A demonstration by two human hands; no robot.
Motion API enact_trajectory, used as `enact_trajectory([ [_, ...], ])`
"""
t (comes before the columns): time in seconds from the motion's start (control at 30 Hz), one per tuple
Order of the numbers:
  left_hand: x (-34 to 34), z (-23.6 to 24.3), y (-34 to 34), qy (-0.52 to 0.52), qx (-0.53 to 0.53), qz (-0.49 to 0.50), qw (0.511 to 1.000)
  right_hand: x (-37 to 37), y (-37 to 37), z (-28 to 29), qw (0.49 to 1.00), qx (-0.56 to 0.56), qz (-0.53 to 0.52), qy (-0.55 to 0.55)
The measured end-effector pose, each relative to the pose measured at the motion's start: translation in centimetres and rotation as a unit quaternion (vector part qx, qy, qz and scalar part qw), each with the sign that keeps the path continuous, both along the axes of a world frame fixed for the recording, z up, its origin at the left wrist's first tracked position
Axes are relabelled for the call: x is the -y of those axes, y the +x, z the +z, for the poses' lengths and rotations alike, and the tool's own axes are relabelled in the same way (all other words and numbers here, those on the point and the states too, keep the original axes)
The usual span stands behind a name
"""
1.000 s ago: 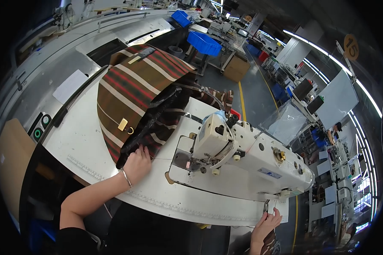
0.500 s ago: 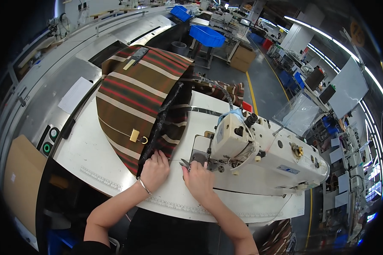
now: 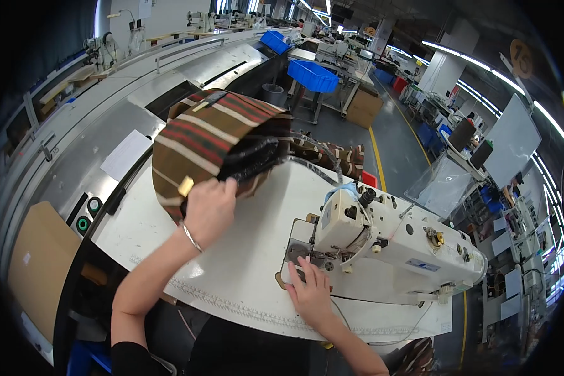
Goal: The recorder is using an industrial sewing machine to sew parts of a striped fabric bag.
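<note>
Running along the near edge of the white tabletop [image 3: 247, 250]: a printed ruler strip [image 3: 219, 301]. Right hand [image 3: 310, 291] is next, palm down at the near side of the needle plate [image 3: 297, 250], fingers spread and pointing away. Underside hidden, so can't tell if it's grasping anything.

Left hand [image 3: 210, 210] is farther in and to the left, clenched on the near end of the striped fabric piece [image 3: 197, 131]; exact pinch point is behind the knuckles. Bracelet [image 3: 192, 239] on that wrist.

Key relation: the piece lies on the left part of the table, beyond the left grip, bulk to the far side. Long axis runs from near-left to far-right. Left hand is the nearer one; right is well apart, across bare tabletop, by the sewing machine [image 3: 395, 235].

Piece: brown, with red and cream stripes, domed up, mouth facing right. Shiny black lining [image 3: 250, 160] shows inside. Gold clasp [image 3: 185, 186] just beside the left hand, dark strip [image 3: 213, 99] up top.

Farther: white sheet [image 3: 126, 155] to the left on metal, then a blue bin [image 3: 313, 76] and a cardboard box [image 3: 363, 108] past the table.
</note>
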State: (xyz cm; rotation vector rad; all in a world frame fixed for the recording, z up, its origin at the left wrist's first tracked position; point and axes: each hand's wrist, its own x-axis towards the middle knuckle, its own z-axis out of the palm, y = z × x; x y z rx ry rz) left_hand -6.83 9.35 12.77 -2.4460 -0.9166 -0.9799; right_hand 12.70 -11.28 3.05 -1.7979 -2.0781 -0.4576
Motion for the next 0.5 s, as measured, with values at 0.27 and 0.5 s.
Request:
enact_trajectory([
  [0.27,-2.3,22.8,-5.5,0.218,0.224,-0.003,0.95,-1.6,-3.1,2.3,0.978,-0.18,0.102,0.012],
  [0.5,-4.0,23.2,-3.8,-0.005,0.294,-0.052,0.954,-2.7,-5.5,7.3,0.807,-0.524,0.241,-0.13],
])
